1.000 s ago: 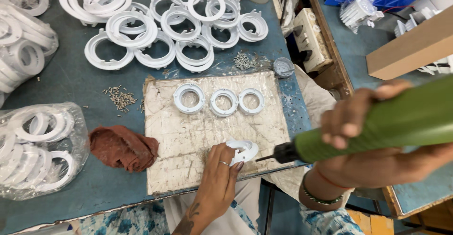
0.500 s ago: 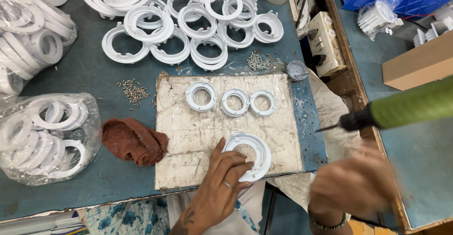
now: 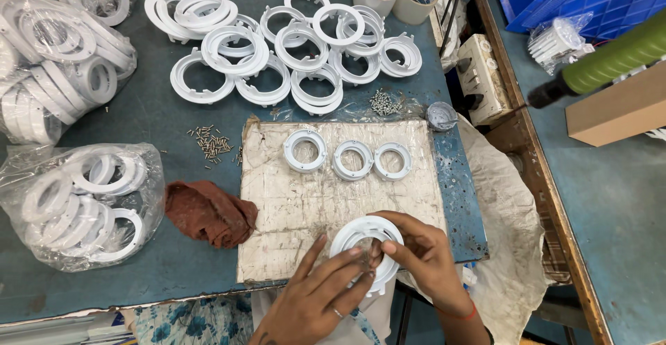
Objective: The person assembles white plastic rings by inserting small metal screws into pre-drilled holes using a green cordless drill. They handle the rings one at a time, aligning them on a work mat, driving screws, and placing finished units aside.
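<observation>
Both the left hand [image 3: 316, 296] and right hand [image 3: 423, 255] pinched a white round plastic ring housing [image 3: 366, 244] on the worn pale work board [image 3: 305, 199], beside a crumpled rust-red rag [image 3: 208, 213]

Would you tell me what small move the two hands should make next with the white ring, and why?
Probably seat whatever the right hand is pinching into the white ring, though the piece is too small to identify. Both hands already meet at its centre, the left hand steadying it on the board, and the green driver hangs unheld at the right.
</observation>
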